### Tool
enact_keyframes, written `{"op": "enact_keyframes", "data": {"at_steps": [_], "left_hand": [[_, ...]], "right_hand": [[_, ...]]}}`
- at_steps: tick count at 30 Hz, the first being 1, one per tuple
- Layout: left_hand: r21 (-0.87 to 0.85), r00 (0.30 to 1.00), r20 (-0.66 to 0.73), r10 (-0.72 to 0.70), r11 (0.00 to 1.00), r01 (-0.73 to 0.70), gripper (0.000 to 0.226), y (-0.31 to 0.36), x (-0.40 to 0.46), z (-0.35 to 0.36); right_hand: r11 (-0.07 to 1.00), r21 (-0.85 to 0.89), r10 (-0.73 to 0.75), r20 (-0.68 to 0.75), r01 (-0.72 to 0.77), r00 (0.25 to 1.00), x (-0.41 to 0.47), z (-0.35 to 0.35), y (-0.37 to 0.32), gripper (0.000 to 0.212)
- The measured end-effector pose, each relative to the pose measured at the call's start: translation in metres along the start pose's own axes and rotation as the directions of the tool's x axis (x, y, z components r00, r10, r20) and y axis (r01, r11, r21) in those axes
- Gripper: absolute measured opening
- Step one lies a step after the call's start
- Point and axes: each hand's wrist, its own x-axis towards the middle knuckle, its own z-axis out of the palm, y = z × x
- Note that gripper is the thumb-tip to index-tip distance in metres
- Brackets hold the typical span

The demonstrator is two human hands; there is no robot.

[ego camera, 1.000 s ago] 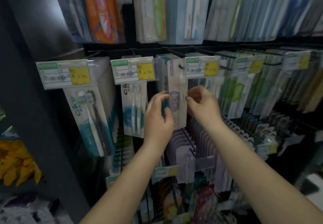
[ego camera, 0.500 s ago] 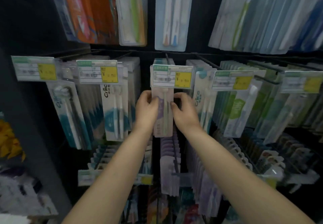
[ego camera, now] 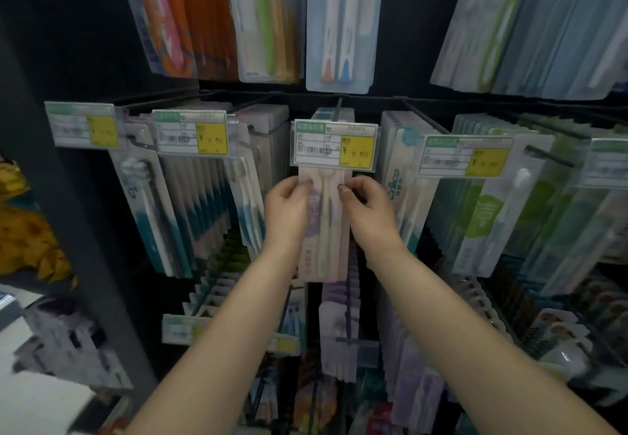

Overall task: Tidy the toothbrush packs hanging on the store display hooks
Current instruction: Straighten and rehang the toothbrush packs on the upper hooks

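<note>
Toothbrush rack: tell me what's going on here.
A person is straightening stock on a store rack. Both hands grip one pink toothbrush pack by its edges, left hand on the left side, right hand on the right. The pack hangs upright just under the middle price tag, at the front of its hook's row.

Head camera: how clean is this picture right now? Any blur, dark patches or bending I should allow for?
Head view: sharpest at the centre, where the left hand and right hand pinch the toothbrush pack under the price tag; tag print still unreadable; top left corner nearly black; bottom left edge smeared; packs near the edges lean, which looks like wide-angle bending.
</note>
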Motion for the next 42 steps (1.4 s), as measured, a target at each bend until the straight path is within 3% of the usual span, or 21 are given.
{"op": "enact_keyframes", "data": {"at_steps": [6, 9, 17, 25, 29, 37, 42], "left_hand": [[-0.079, 0.999, -0.037, -0.007, 0.997, 0.004, 0.028, 0.006, -0.009, -0.005], [-0.098, 0.999, -0.047, -0.016, 0.995, 0.011, 0.037, 0.010, -0.018, -0.009], [-0.135, 0.993, 0.017, 0.113, 0.985, -0.110, 0.030, 0.015, -0.040, -0.019], [-0.161, 0.984, 0.049, 0.168, 0.974, -0.159, 0.027, 0.023, -0.057, -0.026], [-0.123, 0.971, 0.034, 0.235, 0.966, -0.229, 0.026, 0.028, -0.064, -0.029], [-0.151, 0.965, 0.077, 0.253, 0.959, -0.239, 0.022, 0.014, -0.077, -0.026], [-0.124, 0.930, 0.052, 0.364, 0.926, -0.356, 0.025, 0.010, -0.078, -0.021]], "right_hand": [[0.988, 0.130, -0.089, 0.014, 0.086, 0.996, -0.015, -0.003, -0.012, 0.025], [0.987, 0.133, -0.094, 0.010, 0.092, 0.995, -0.022, 0.000, -0.018, 0.024], [0.982, 0.085, -0.170, -0.011, 0.170, 0.985, -0.043, -0.002, -0.027, 0.015], [0.960, 0.260, -0.104, -0.018, 0.105, 0.994, -0.055, -0.007, -0.041, 0.023], [0.949, 0.307, -0.077, -0.005, 0.075, 0.997, -0.061, -0.009, -0.047, 0.014], [0.963, 0.244, -0.108, -0.031, 0.113, 0.994, -0.071, -0.018, -0.042, 0.018], [0.961, 0.253, -0.105, -0.041, 0.112, 0.994, -0.073, -0.022, -0.041, 0.014]]}}
